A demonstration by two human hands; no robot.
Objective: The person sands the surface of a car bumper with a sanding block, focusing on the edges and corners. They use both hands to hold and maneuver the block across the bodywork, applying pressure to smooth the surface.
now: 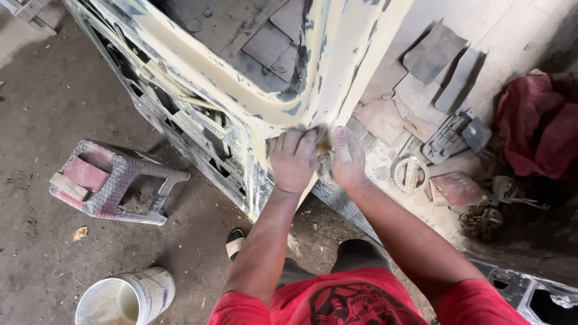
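A small worn sanding pad point(323, 146) is gripped between both hands, left hand point(293, 161) and right hand point(348, 159), and pressed against the lower edge of the putty-coated car door point(265, 102), directly ahead.

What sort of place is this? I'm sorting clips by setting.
Probably an auto body repair shop: both hands press on a filler-coated car door panel, worn sandpaper sheets lie about, and a white bucket stands on the dusty floor.

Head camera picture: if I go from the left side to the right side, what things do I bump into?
Plastic stool → white bucket → left hand → right hand → round grille piece → red cloth.
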